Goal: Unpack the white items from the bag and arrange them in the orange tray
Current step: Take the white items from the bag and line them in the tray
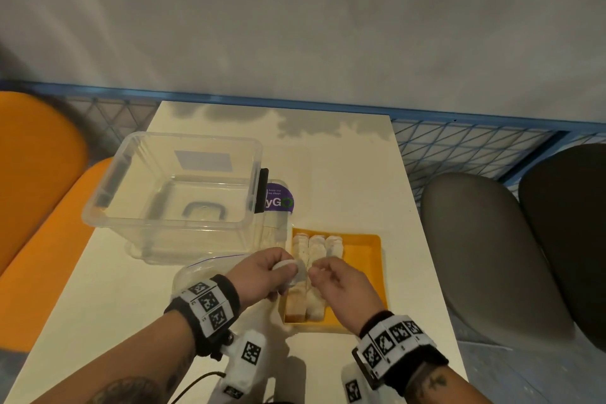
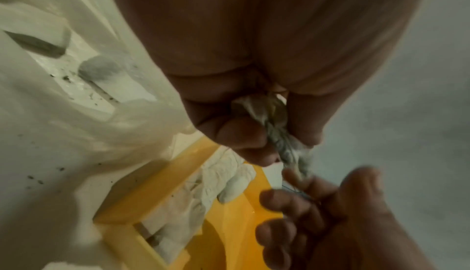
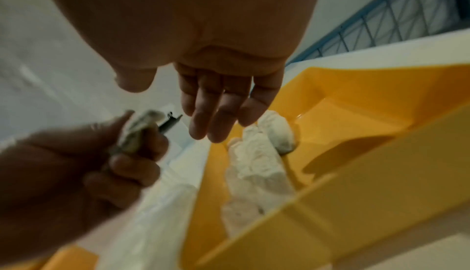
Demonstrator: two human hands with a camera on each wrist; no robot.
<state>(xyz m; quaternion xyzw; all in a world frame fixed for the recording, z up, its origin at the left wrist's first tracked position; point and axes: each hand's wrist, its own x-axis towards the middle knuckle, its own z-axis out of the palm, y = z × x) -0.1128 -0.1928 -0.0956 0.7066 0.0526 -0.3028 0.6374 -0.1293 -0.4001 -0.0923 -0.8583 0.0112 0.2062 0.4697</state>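
The cream desk [image 1: 344, 174] fills the middle of the head view, with a clear plastic tub [image 1: 173, 193] at centre left. Just right of the tub lies a purple-labelled packet [image 1: 278, 198], which neither wrist view shows. Below it, at lower centre, sits the orange tray [image 1: 364, 259], with three rows of white items [image 1: 316, 249] packed against its left wall. The head view shows them only as pale strips; the right wrist view shows their crumpled surface. The clear bag [image 1: 203, 267] lies on the desk under the left wrist, left of the tray.

The left hand [image 1: 262, 275] hovers over the tray's left edge, fingers and thumb curled round one white item [image 1: 292, 272]. The left wrist view shows it as a wrinkled wad pinched between thumb and fingers. The right hand [image 1: 341, 282] is just beside it. In the right wrist view its fingers [image 3: 218, 113] hang straight and hold nothing.
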